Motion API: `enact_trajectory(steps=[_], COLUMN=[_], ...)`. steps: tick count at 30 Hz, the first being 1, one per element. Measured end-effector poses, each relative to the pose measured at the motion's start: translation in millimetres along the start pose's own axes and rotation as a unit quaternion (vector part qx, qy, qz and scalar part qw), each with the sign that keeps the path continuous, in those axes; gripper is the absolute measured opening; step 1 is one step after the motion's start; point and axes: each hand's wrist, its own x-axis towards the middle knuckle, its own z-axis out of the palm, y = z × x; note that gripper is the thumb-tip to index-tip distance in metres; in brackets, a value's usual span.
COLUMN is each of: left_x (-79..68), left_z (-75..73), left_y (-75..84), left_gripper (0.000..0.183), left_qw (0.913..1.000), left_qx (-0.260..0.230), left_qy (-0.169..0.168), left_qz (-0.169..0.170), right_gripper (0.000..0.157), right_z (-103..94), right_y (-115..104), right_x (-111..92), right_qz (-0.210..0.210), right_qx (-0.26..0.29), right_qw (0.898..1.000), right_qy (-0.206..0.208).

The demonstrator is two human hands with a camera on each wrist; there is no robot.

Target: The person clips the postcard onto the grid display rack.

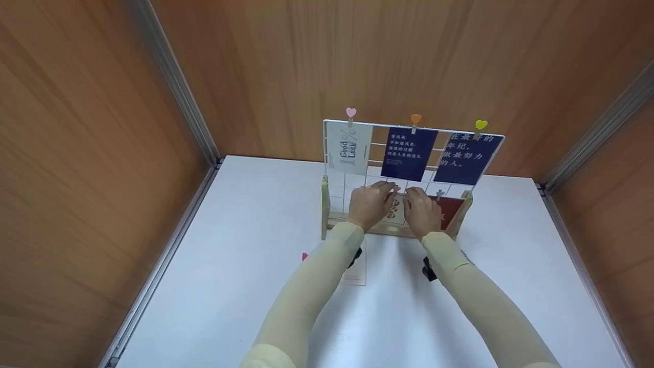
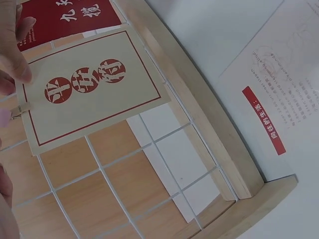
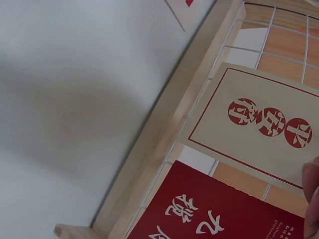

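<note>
A cream card [image 2: 94, 89] with red round characters lies against a white wire grid [image 2: 102, 169]. A pink clip [image 2: 5, 118] has its metal end at the middle of the card's top edge. My right hand [image 1: 422, 210] pinches the card's upper right corner, its thumb overlapping that edge. Above the card's left side, my left hand [image 1: 370, 204] bends its fingers close to the pink clip; I cannot tell whether they grip it. Right of the cream card hangs a red card [image 3: 199, 209], partly hidden by my right hand in the head view.
The grid stands in a wooden base [image 2: 199, 104]. A white card [image 1: 348, 148] and blue cards [image 1: 409, 153] hang along its top under heart clips [image 1: 416, 119]. On the white table, a printed card [image 1: 357, 273] and a pink clip [image 1: 304, 256] lie near my left forearm.
</note>
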Motion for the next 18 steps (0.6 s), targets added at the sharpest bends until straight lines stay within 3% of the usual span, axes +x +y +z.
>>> enact_trajectory(steps=[6, 11, 14, 18], left_x=[-11.9, -22.7, -31.1, -45.1], left_z=[-11.3, -18.8, -22.3, -25.4], left_y=[-11.6, -26.7, -38.8, -56.0], left_gripper=[0.011, 0.008, 0.008, 0.008], left_qw=[0.9978, 0.9972, 0.9974, 0.9979], left_qx=[-0.013, -0.031, -0.032, -0.033], left_qy=[0.052, 0.061, 0.061, 0.055], left_qz=[0.039, 0.028, 0.019, 0.001], right_gripper=[0.018, 0.012, 0.009, 0.007], right_z=[2.4, 5.5, 10.6, 19.1], right_y=[1.9, 1.5, -3.0, -13.8], right_x=[-8.6, -19.3, -26.7, -36.6], right_qz=[-0.048, -0.100, -0.144, -0.161], right_qx=[-0.003, 0.022, 0.046, 0.062], right_qw=[0.997, 0.989, 0.984, 0.985], right_qy=[0.068, 0.111, 0.090, -0.008])
